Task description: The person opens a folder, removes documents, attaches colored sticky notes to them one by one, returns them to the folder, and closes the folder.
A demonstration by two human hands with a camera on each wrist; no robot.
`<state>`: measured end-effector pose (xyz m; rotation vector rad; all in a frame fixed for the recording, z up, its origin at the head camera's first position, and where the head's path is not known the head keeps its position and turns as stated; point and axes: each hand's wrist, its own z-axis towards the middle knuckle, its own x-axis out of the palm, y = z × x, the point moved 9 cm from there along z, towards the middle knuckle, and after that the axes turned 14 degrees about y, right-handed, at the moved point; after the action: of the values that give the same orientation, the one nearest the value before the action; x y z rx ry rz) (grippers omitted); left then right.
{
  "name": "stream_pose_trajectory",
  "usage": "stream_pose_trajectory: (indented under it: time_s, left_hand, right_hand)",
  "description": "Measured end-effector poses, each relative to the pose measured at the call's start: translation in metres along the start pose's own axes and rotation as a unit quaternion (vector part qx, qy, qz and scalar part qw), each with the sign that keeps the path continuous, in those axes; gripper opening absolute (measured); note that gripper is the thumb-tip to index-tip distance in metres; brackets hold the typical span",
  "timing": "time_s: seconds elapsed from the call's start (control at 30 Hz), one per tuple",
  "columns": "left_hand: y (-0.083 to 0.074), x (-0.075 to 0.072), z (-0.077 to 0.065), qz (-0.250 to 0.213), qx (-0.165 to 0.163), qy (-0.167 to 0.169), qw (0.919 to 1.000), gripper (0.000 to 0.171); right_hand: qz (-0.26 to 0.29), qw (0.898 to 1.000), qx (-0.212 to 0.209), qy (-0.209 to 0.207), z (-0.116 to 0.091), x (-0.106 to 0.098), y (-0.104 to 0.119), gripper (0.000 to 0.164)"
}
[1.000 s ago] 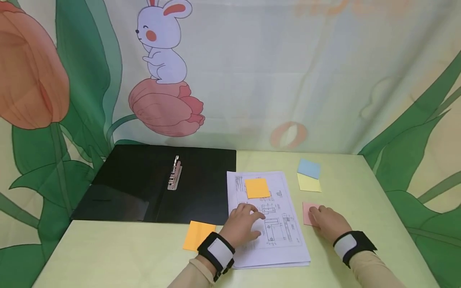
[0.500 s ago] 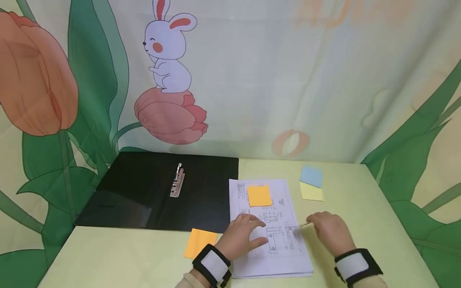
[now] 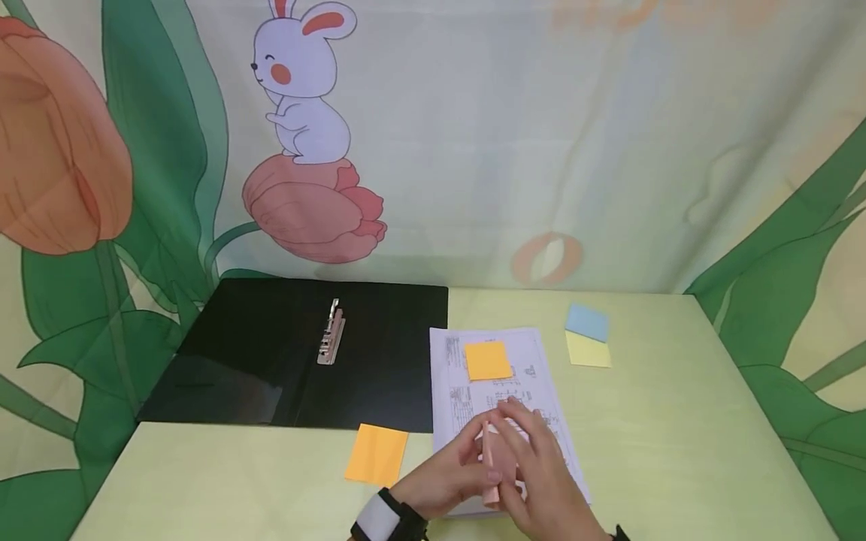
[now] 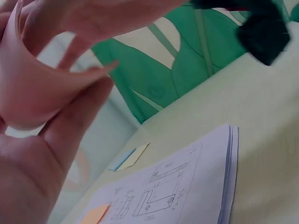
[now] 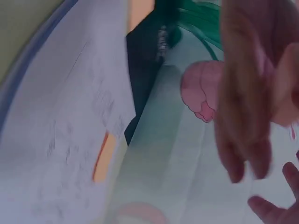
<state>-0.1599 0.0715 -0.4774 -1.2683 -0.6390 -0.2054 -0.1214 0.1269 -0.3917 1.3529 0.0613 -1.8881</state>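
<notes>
Both hands meet over the front part of a stack of printed drawings (image 3: 446,432), around a pink sticky note (image 3: 500,457). My left hand (image 3: 443,475) pinches the note between thumb and fingers. From the other side my right hand (image 3: 549,485) holds it too, fingers at its upper edge and thumb low down. The left wrist view shows the note (image 4: 28,91) bent into a curve, with the fingers covering parts of it. An orange sticky note (image 3: 489,361) lies on the upper part of the top sheet.
Left of the papers, a black binder (image 3: 386,353) lies open with its metal clip (image 3: 330,342) showing. Another orange note (image 3: 376,454) is on the table in front of it. Blue (image 3: 587,323) and yellow notes (image 3: 588,351) overlap at the right. A printed curtain (image 3: 473,150) hangs behind.
My right hand has lifted the pink note off the table and brought it left over the papers. The left hand has come off the stack to take hold of it.
</notes>
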Motion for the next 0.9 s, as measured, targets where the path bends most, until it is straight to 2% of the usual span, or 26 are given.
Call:
stream_pose_trajectory:
  time_s: [0.03,0.1,0.13,0.2,0.27,0.4,0.5,0.57,0.63,0.67,0.73,0.83,0.9]
  left_hand:
    - [-0.002,0.000,-0.003,-0.011,0.009,-0.019,0.9997,0.065]
    - [-0.005,-0.002,-0.010,-0.034,0.027,-0.058,0.9974,0.064]
    - [-0.006,-0.002,-0.012,-0.047,0.040,-0.067,0.9958,0.064]
    - [-0.008,-0.001,-0.016,-0.068,0.063,-0.077,0.9927,0.065]
    - [-0.008,0.002,-0.019,-0.086,0.084,-0.075,0.9899,0.064]
    - [-0.010,0.006,-0.024,-0.110,0.109,-0.077,0.9849,0.051]
    - [-0.012,0.006,-0.025,-0.117,0.122,-0.084,0.9820,0.040]
    - [-0.012,0.007,-0.026,-0.120,0.127,-0.087,0.9808,0.036]
    - [-0.012,0.006,-0.027,-0.120,0.129,-0.090,0.9802,0.033]
    - [-0.012,0.007,-0.027,-0.118,0.132,-0.090,0.9802,0.033]
    - [-0.012,0.007,-0.029,-0.108,0.139,-0.085,0.9808,0.035]
    - [-0.013,0.007,-0.031,-0.090,0.152,-0.076,0.9813,0.042]
    - [-0.013,0.006,-0.031,-0.082,0.155,-0.072,0.9819,0.044]
  right_hand:
    - [0.025,0.999,0.031,-0.015,-0.003,0.000,0.000,0.043]
    - [0.067,0.995,0.063,-0.043,-0.012,0.003,0.000,0.046]
    - [0.087,0.992,0.076,-0.043,-0.016,0.006,0.000,0.048]
    - [0.091,0.993,0.060,-0.046,-0.020,0.014,0.003,0.045]
    - [0.082,0.995,-0.005,-0.058,-0.022,0.022,0.009,0.034]
    - [0.064,0.991,-0.073,-0.087,-0.023,0.027,0.020,0.025]
    - [0.093,0.988,-0.055,-0.109,-0.024,0.024,0.019,0.019]
    - [0.141,0.983,-0.012,-0.116,-0.024,0.023,0.014,0.011]
    - [0.208,0.970,0.042,-0.118,-0.025,0.024,0.006,0.012]
    - [0.247,0.959,0.070,-0.117,-0.025,0.025,0.001,0.015]
    - [0.329,0.931,0.110,-0.117,-0.028,0.030,-0.006,0.015]
    - [0.436,0.884,0.124,-0.116,-0.031,0.036,-0.013,0.013]
    - [0.476,0.864,0.119,-0.113,-0.033,0.039,-0.016,0.012]
